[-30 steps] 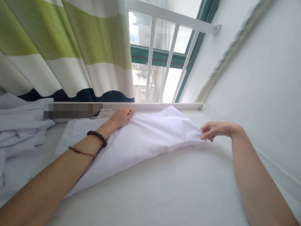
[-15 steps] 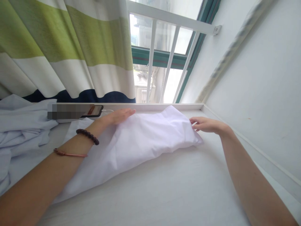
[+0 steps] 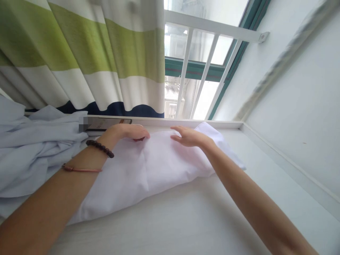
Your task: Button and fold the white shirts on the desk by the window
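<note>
A long, folded piece of white cloth lies slantwise across the white surface; its exact kind does not show. At its far edge, left of the middle, my left hand has its fingers bent down and closed on the cloth, the fingertips partly hidden. My right hand hovers over or lightly touches the far part of the cloth, thumb and fingers apart, pointing left. The cloth's right end sticks out beyond my right forearm.
Crumpled white fabric is heaped at the left. Beside it, a phone lies by the raised back edge. Behind are a striped curtain, white railing bars and a window. A white wall bounds the right side.
My right hand has moved left from the cloth's right end to above its middle. My left hand's fingers have bent downward at the far edge. The view has shifted slightly left.
</note>
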Demonstrator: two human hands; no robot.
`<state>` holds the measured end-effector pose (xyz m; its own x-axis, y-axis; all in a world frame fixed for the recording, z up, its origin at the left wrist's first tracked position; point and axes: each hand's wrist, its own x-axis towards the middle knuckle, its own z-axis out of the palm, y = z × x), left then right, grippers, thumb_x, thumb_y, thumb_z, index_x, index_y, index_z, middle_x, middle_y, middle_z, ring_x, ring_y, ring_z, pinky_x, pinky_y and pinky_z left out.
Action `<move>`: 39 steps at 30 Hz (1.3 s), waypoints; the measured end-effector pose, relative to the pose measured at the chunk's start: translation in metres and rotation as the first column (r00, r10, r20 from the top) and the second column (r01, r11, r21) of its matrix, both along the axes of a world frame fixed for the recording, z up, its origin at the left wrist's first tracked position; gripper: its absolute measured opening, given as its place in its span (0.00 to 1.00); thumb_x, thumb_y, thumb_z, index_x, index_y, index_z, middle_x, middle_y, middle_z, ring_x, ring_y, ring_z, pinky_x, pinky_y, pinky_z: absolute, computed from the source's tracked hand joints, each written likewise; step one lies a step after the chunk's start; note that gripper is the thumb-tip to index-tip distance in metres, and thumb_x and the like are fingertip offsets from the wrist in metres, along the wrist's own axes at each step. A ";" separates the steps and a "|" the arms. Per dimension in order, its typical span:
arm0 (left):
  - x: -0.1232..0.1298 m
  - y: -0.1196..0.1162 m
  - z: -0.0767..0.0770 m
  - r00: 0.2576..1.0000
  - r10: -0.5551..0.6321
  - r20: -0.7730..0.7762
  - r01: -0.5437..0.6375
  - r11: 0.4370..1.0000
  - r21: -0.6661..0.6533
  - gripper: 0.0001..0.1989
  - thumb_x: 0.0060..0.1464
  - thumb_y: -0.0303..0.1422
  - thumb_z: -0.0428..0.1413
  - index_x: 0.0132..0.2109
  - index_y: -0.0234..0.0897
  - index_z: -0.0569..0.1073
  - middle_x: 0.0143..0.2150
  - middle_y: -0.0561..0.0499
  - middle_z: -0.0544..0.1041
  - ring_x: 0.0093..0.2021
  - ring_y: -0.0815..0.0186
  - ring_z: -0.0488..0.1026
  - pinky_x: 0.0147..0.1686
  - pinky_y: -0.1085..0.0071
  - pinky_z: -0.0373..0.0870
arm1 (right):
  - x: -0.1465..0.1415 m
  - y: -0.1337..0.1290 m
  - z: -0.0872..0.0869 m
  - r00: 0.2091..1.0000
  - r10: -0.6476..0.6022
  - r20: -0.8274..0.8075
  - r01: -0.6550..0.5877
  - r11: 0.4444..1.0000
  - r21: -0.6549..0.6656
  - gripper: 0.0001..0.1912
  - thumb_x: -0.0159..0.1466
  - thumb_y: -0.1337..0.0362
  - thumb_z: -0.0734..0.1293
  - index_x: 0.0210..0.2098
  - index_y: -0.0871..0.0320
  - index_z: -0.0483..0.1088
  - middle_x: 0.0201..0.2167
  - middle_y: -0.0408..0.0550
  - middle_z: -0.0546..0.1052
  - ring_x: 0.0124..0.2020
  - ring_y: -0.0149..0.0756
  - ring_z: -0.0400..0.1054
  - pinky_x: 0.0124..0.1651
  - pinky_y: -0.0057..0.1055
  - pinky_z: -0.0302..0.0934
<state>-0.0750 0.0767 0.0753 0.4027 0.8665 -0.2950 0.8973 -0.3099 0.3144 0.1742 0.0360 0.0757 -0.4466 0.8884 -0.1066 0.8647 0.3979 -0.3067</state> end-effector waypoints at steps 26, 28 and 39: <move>0.018 -0.048 0.012 0.985 -0.138 -0.102 0.129 0.988 -0.090 0.13 0.47 0.38 0.56 0.41 0.39 0.71 0.42 0.50 0.76 0.39 0.62 0.72 0.33 0.73 0.62 | 0.000 -0.026 0.001 0.988 0.137 -0.069 -0.146 0.977 -0.153 0.16 0.57 0.55 0.69 0.45 0.47 0.73 0.52 0.45 0.71 0.47 0.43 0.68 0.44 0.35 0.63; 0.017 -0.056 0.016 0.988 -0.137 -0.076 0.131 0.988 -0.083 0.13 0.46 0.36 0.57 0.41 0.39 0.70 0.42 0.51 0.76 0.37 0.63 0.71 0.31 0.73 0.62 | 0.004 -0.026 0.003 0.976 0.207 -0.067 -0.216 0.962 -0.165 0.14 0.56 0.57 0.70 0.42 0.48 0.75 0.52 0.45 0.72 0.48 0.43 0.68 0.45 0.34 0.62; 0.025 -0.073 0.021 0.979 -0.197 -0.044 0.194 0.979 -0.068 0.19 0.45 0.45 0.60 0.45 0.44 0.74 0.46 0.52 0.76 0.46 0.60 0.71 0.39 0.73 0.64 | 0.019 -0.039 0.010 0.971 0.239 0.028 -0.229 0.954 -0.194 0.13 0.62 0.57 0.64 0.42 0.52 0.78 0.53 0.48 0.72 0.48 0.43 0.68 0.47 0.34 0.61</move>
<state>-0.0501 0.0033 0.0960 0.5458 0.7515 -0.3706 0.8364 -0.4621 0.2947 0.1932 -0.0027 0.0856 -0.6293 0.7213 -0.2894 0.7705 0.5304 -0.3536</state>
